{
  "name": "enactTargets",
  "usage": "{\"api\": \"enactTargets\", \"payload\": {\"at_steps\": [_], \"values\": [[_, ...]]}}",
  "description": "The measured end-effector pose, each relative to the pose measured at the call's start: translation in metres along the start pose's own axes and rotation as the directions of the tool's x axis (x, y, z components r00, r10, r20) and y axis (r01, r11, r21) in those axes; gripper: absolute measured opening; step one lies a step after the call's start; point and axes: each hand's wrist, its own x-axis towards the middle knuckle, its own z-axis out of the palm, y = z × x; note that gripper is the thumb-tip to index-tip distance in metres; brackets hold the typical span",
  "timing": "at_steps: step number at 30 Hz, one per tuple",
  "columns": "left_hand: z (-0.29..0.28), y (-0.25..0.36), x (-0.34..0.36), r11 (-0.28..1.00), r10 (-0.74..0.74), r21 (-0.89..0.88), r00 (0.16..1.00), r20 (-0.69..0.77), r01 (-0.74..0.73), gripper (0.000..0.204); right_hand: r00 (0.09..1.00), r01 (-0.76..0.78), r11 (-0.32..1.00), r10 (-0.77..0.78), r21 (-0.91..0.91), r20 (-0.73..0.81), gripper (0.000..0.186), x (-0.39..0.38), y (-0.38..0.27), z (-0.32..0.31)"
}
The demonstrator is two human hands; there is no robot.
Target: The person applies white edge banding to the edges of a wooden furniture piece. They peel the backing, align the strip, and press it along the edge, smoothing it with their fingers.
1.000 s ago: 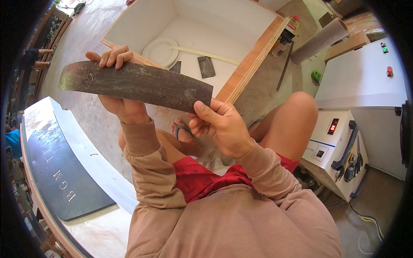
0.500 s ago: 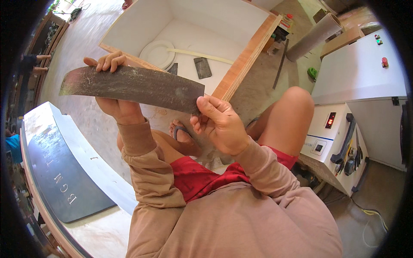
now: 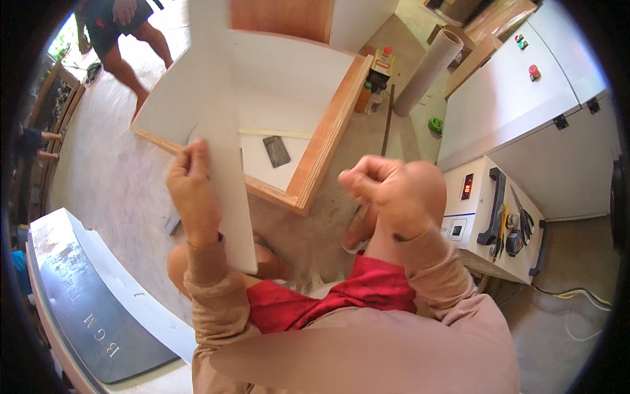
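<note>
A: As you look down past the brown sleeves, what comes first?

B: Red shorts, with both hands raised beyond them. The left hand has thumb and fingers pinching the left edge of a long pale panel.

A: Where exactly is that panel?

B: Ahead of the body, to the left. Its lower end is in front of the left leg, and its upper end runs out of the top of the view.

A: And the right hand?

B: It's up in front of the right knee, well apart from the panel, fingers curled in. It's blurred, so I can't tell whether the fingertips press together or have something small between them.

A: What stands on either side?

B: On the left, a dark plate with a curved edge, lying on a white board. On the right, a white unit with a lit display, tools gathered along its top.

A: Farther off?

B: An open box with a wooden rim, containing a dark rectangular piece. To its right are a large roll and a white cabinet. Another person stands beyond, upper left.
</note>
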Motion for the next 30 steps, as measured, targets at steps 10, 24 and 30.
{"api": "enactTargets", "payload": {"at_steps": [10,24,30], "values": [[0.058,0.013,-0.022,0.916,0.163,0.341,0.974,0.159,-0.209,0.022,0.851,0.477,0.82,-0.521,-0.316,-0.065,0.023,0.152,-0.087,-0.101],[0.083,0.029,-0.017,0.944,0.072,0.277,0.931,0.359,-0.18,0.017,0.871,0.491,0.863,-0.483,0.123,-0.086,0.015,0.186,-0.065,-0.104],[0.078,0.054,-0.007,0.952,-0.116,0.307,0.899,0.423,-0.021,0.019,0.97,0.241,0.923,-0.242,0.298,-0.036,0.017,0.195,-0.05,-0.113]]}}
